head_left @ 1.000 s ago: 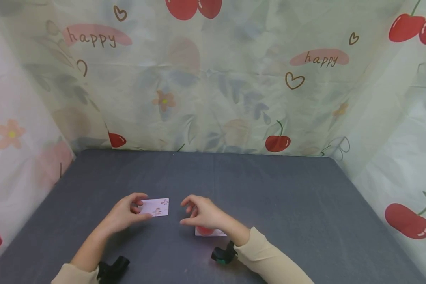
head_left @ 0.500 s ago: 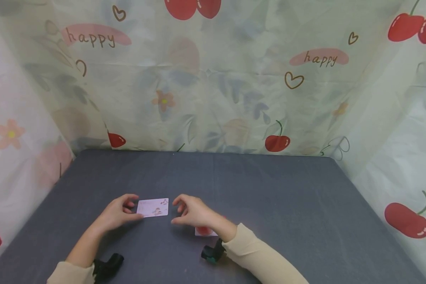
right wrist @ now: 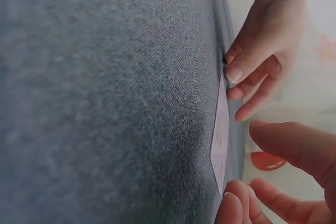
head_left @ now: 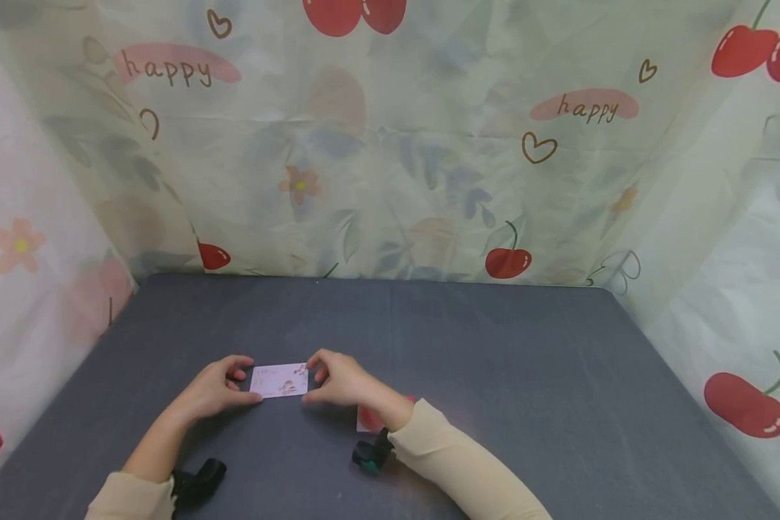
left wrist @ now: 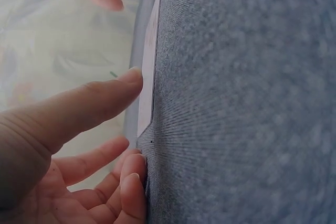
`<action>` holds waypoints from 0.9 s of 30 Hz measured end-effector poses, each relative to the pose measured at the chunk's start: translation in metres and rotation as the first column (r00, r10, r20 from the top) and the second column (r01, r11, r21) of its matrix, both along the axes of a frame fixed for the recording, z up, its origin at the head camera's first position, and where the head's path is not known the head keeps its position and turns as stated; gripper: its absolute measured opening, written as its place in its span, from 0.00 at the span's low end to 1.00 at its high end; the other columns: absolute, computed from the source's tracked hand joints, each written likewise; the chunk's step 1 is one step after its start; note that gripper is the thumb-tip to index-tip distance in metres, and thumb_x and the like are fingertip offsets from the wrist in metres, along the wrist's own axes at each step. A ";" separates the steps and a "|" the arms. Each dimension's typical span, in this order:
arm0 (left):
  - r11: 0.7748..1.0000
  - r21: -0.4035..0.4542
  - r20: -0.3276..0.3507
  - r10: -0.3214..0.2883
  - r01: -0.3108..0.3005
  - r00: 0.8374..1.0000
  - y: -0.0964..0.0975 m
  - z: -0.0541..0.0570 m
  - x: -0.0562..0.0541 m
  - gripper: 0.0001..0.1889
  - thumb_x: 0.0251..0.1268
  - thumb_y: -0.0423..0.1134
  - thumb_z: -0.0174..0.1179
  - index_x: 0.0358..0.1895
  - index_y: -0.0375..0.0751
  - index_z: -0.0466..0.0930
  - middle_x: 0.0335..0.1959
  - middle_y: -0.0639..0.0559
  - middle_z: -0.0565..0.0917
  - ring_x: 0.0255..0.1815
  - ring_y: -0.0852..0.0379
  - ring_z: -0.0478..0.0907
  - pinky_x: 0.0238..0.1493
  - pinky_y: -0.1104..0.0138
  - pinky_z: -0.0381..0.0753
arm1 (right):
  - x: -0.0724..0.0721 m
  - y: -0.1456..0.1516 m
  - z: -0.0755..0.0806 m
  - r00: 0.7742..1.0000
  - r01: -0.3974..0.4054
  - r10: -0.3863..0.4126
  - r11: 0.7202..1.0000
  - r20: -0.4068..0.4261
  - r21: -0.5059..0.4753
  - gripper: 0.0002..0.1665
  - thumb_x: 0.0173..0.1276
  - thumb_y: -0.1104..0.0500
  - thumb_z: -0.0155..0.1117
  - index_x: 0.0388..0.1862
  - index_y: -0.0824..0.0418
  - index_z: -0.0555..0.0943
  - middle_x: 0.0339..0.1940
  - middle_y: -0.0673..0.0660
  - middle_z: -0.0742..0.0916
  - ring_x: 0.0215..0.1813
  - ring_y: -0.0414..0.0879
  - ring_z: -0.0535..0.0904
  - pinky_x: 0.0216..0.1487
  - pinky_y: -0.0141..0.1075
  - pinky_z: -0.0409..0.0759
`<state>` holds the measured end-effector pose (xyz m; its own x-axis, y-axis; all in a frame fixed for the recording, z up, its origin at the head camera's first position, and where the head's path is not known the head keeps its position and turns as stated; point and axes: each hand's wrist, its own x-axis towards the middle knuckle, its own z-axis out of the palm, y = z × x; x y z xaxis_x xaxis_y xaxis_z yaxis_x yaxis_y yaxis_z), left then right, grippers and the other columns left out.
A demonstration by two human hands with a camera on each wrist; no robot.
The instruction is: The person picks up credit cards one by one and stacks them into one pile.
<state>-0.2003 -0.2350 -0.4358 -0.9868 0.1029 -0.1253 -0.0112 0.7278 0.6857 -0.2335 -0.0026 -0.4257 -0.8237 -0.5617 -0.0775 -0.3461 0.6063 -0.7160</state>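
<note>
A pale pink printed card (head_left: 278, 381) lies flat on the dark grey table (head_left: 494, 375). My left hand (head_left: 216, 386) is at its left end, thumb near the front corner and fingers near the back corner. In the left wrist view the left thumb (left wrist: 100, 100) hovers at the card (left wrist: 149, 69), and whether it touches cannot be told. My right hand (head_left: 343, 379) spans the right end with thumb and forefinger spread. The right wrist view shows the right thumb (right wrist: 289, 145) apart from the card (right wrist: 220, 132). Neither hand pinches it.
A second card (head_left: 368, 419) with a red print lies on the table, partly hidden under my right forearm. Black wrist devices (head_left: 198, 482) sit below both wrists. A patterned cloth (head_left: 377, 159) with cherries and "happy" lettering hangs behind the table.
My left hand has drawn back left, uncovering the card's left end. My right hand has moved left to the card's right end. The card itself stays in place.
</note>
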 end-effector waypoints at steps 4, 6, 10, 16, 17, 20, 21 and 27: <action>1.000 0.001 0.008 0.000 0.000 1.000 0.000 0.000 0.000 0.34 0.44 0.38 0.72 0.56 0.26 0.69 0.39 0.40 0.76 0.32 0.56 0.73 0.32 0.68 0.70 | -0.003 -0.006 -0.003 1.000 0.015 -0.015 1.000 -0.009 0.009 0.26 0.47 0.61 0.74 0.47 0.63 0.77 0.31 0.57 0.83 0.30 0.38 0.71 0.34 0.26 0.67; 1.000 0.003 0.009 -0.001 0.001 1.000 0.000 0.000 0.000 0.34 0.44 0.38 0.72 0.56 0.25 0.69 0.39 0.40 0.76 0.32 0.57 0.72 0.32 0.68 0.70 | -0.005 -0.009 -0.005 1.000 0.027 -0.027 0.999 -0.005 0.018 0.27 0.47 0.61 0.75 0.47 0.62 0.76 0.32 0.56 0.83 0.31 0.39 0.71 0.35 0.26 0.67; 1.000 0.010 0.011 -0.003 0.003 1.000 0.000 0.000 0.000 0.34 0.45 0.37 0.72 0.55 0.25 0.69 0.38 0.40 0.75 0.31 0.57 0.72 0.30 0.68 0.69 | -0.007 -0.012 -0.009 0.999 0.050 -0.049 0.997 -0.015 0.058 0.28 0.47 0.59 0.76 0.48 0.61 0.75 0.32 0.54 0.82 0.33 0.39 0.71 0.35 0.26 0.67; 1.000 0.007 0.017 -0.006 0.006 1.000 0.000 -0.001 -0.002 0.33 0.45 0.37 0.72 0.55 0.26 0.69 0.37 0.41 0.75 0.29 0.57 0.71 0.29 0.68 0.69 | -0.008 -0.016 -0.012 0.997 0.067 -0.063 0.992 -0.040 0.105 0.30 0.46 0.58 0.76 0.49 0.60 0.74 0.33 0.53 0.82 0.34 0.42 0.73 0.36 0.27 0.69; 1.000 0.006 0.016 -0.007 0.007 1.000 0.000 -0.001 -0.002 0.33 0.45 0.37 0.72 0.55 0.27 0.70 0.37 0.41 0.74 0.29 0.57 0.71 0.28 0.68 0.68 | -0.008 -0.017 -0.012 0.997 0.068 -0.063 0.992 -0.042 0.110 0.30 0.46 0.58 0.76 0.49 0.60 0.74 0.33 0.53 0.82 0.35 0.42 0.73 0.36 0.27 0.69; 1.000 0.008 0.008 -0.014 0.014 1.000 0.000 -0.001 -0.003 0.32 0.45 0.37 0.71 0.54 0.27 0.71 0.36 0.42 0.74 0.27 0.57 0.70 0.27 0.69 0.67 | -0.009 -0.019 -0.012 0.997 0.069 -0.065 0.991 -0.038 0.118 0.30 0.46 0.58 0.76 0.49 0.60 0.74 0.33 0.54 0.82 0.35 0.43 0.74 0.36 0.28 0.69; 1.000 0.009 0.005 -0.018 0.018 1.000 0.000 -0.001 -0.003 0.31 0.45 0.37 0.71 0.54 0.27 0.71 0.36 0.43 0.73 0.27 0.58 0.70 0.27 0.69 0.67 | -0.009 -0.019 -0.012 0.997 0.071 -0.067 0.990 -0.037 0.123 0.30 0.46 0.58 0.76 0.49 0.60 0.74 0.34 0.55 0.83 0.36 0.43 0.74 0.36 0.28 0.69; 1.000 -0.004 -0.007 -0.029 0.029 1.000 0.001 -0.001 -0.003 0.30 0.45 0.36 0.71 0.52 0.28 0.72 0.35 0.43 0.73 0.27 0.58 0.69 0.27 0.69 0.66 | -0.009 -0.022 -0.011 0.996 0.078 -0.072 0.988 -0.043 0.134 0.31 0.46 0.58 0.76 0.49 0.62 0.73 0.33 0.56 0.83 0.35 0.44 0.74 0.36 0.28 0.69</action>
